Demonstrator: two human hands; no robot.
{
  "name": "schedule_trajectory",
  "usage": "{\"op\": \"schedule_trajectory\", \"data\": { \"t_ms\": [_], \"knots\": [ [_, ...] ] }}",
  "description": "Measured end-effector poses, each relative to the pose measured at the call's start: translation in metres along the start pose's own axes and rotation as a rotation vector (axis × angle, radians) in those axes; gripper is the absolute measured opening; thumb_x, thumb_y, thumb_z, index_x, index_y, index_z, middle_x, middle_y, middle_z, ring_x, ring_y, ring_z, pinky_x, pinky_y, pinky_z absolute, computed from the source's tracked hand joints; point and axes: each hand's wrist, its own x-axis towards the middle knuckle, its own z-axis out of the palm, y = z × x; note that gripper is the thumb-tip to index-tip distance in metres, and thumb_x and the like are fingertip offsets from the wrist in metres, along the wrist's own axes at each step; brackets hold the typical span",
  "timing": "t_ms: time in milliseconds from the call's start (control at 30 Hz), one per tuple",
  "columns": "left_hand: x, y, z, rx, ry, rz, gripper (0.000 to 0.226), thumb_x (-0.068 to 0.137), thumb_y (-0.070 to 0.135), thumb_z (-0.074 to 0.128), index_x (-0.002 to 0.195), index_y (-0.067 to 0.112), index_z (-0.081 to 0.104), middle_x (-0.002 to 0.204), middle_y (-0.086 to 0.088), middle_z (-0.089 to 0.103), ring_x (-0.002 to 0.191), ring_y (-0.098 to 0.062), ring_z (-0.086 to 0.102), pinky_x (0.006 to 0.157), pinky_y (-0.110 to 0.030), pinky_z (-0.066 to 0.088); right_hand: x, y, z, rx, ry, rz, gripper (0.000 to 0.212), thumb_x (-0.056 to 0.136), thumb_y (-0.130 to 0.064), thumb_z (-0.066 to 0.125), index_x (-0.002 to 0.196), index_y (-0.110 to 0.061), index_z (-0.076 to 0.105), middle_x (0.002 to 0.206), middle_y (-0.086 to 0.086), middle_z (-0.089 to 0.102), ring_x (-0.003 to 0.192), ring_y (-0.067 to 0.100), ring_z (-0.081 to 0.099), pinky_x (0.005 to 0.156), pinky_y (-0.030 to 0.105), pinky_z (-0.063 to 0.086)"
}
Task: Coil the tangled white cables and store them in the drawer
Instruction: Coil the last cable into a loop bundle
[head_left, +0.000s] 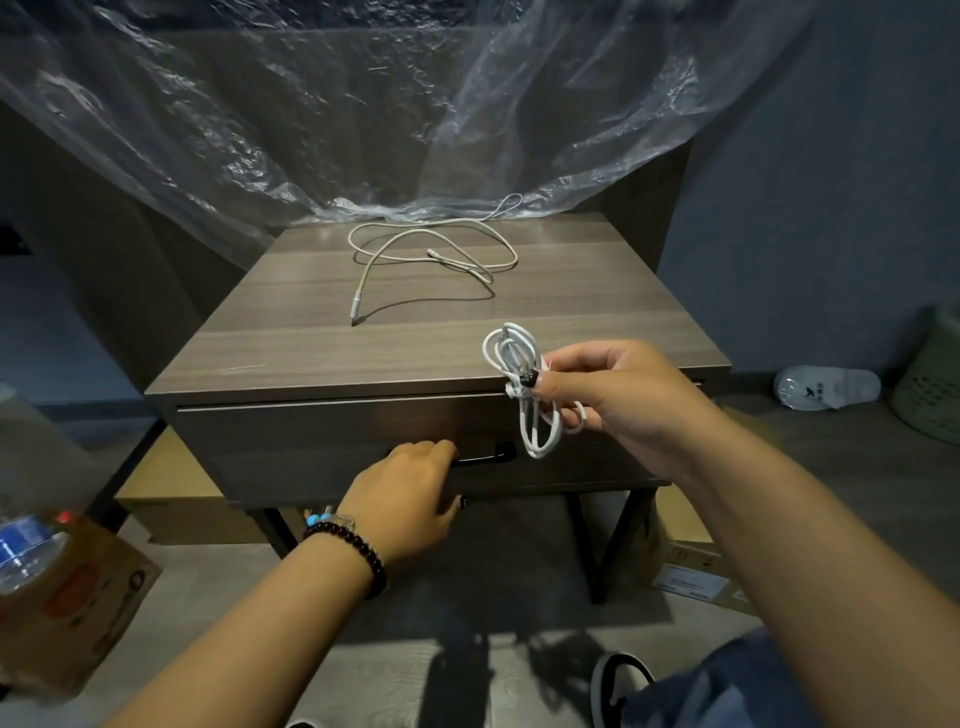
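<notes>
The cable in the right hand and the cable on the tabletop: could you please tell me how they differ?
The coiled cable is bundled into tight loops, while the loose cable sprawls in wide, open curves. The coiled cable is pinched in the right hand in front of the drawer; the loose cable lies untouched on the tabletop. The coiled one looks brighter white, the loose one duller. Both are thin, pale cables.

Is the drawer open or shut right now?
Shut: the drawer front sits flush under the tabletop, with the left hand on its handle.
</notes>
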Motion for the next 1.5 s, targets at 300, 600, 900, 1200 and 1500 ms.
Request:
{"op": "schedule_trajectory", "data": {
  "t_ms": [300,600,900,1200,1500],
  "knots": [
    [-0.027,0.026,-0.016,0.242,-0.123,0.016,0.036,0.095,0.049,0.043,0.107,0.020,0.061,0.107,-0.003,0.064,0.099,-0.025,0.062,0.081,-0.034,0.050,-0.009,-0.002,0.004,0.077,-0.156,-0.082,0.016,0.089,-0.004,0.062,0.105,-0.007,0.062,0.098,0.014,0.074,0.096,0.027,0.070,0.083,0.036,0.053],
    [-0.086,0.021,-0.028,-0.081,0.465,0.150,0.041,0.088,0.056,0.045,0.077,0.024,0.067,0.064,0.009,0.064,0.058,-0.009,0.061,0.053,-0.029,0.052,-0.022,0.017,0.024,-0.056,-0.084,-0.036,0.019,0.091,-0.004,0.060,0.109,-0.006,0.060,0.094,0.009,0.074,0.086,0.021,0.072,0.077,0.035,0.058],
    [-0.109,0.006,-0.024,-0.224,0.718,-0.022,0.036,0.084,0.035,0.063,0.115,0.017,0.059,0.102,0.002,0.062,0.093,-0.011,0.057,0.081,-0.031,0.053,-0.054,0.024,0.026,0.014,-0.051,0.050,0.006,0.093,-0.001,0.057,0.089,-0.002,0.062,0.089,0.017,0.069,0.071,0.020,0.066,0.061,0.026,0.055],
    [-0.129,0.021,-0.032,-0.076,0.291,-0.224,0.065,0.096,0.053,0.030,0.152,0.024,0.014,0.152,0.005,0.035,0.136,-0.011,0.038,0.107,-0.033,0.039,-0.081,0.032,0.026,0.164,-0.055,0.114,0.018,0.093,-0.003,0.057,0.108,0.007,0.057,0.091,0.023,0.069,0.067,0.021,0.069,0.056,0.028,0.058],
    [-0.136,0.020,-0.048,-0.267,0.155,-0.348,0.103,0.091,0.046,0.052,0.142,0.028,-0.035,0.160,-0.002,0.016,0.087,-0.013,0.063,0.078,-0.036,0.056,-0.069,0.031,0.051,-0.215,-0.002,0.084,0.009,0.083,-0.007,0.071,0.086,-0.001,0.064,0.086,0.022,0.069,0.074,0.028,0.067,0.071,0.045,0.058]
  ]
}}
